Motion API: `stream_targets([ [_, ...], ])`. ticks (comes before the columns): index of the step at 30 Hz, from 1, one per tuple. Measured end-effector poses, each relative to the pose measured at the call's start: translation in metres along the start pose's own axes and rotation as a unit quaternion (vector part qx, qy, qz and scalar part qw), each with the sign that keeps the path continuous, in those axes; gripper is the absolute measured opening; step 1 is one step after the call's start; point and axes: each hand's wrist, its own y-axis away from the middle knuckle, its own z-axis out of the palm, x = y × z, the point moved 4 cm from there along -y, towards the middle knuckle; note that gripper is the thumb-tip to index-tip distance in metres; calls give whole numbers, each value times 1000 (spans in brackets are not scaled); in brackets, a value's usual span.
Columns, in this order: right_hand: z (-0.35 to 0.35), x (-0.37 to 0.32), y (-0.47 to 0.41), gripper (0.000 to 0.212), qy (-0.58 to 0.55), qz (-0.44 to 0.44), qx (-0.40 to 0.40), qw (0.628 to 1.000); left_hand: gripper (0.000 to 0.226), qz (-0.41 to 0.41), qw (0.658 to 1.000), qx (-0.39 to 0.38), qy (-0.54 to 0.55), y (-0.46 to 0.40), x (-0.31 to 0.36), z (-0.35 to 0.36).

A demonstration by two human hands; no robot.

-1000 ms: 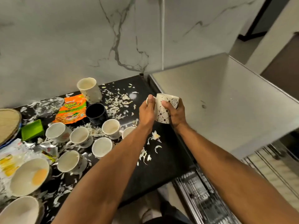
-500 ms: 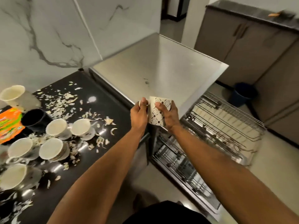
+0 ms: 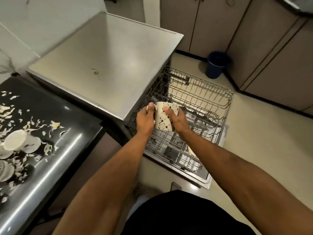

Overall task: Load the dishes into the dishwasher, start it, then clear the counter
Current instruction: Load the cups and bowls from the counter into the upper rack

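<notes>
Beige tiled floor point(image 3: 254, 141) spreads right of the hands; grey flat-fronted cabinet doors point(image 3: 271, 48) beyond — 1 dark blue round bin point(image 3: 216, 65) beside them, white marble wall point(image 3: 42, 19) upper left.

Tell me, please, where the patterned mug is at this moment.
In the head view the patterned mug is at the centre, held between the left hand and right hand, above the pulled-out dishwasher racks, beside the steel counter's corner.
</notes>
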Motion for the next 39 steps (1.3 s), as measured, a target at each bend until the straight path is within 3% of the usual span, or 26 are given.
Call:
stream_targets([
  [8, -57, 43, -3, 57, 54, 94, 64, 992, 34, -126, 985, -77, -88, -8, -46, 57],
  [10, -66, 53, -3, 52, 53, 109, 70, 990, 32, -166, 978, -81, -96, -13, -57, 68],
  [14, -75, 70, -10, 64, 68, 156, 59, 984, 32, -236, 964, -72, -101, -28, -82, 83],
  [17, -76, 85, -17, 53, 63, 210, 65, 974, 28, -267, 952, -78, -129, -40, -102, 89],
  [23, -75, 112, -31, 35, 66, 317, 90, 942, 23, -271, 913, -147, -268, -68, -130, 93],
  [27, -79, 128, -42, 43, 63, 364, 129, 920, 18, -251, 889, -205, -325, -84, -149, 103],
  [33, -79, 148, -60, 60, 78, 413, 154, 894, 29, -258, 863, -247, -358, -98, -181, 118],
  [39, -79, 159, -74, 57, 70, 454, 155, 875, 23, -265, 841, -261, -393, -109, -202, 130],
])
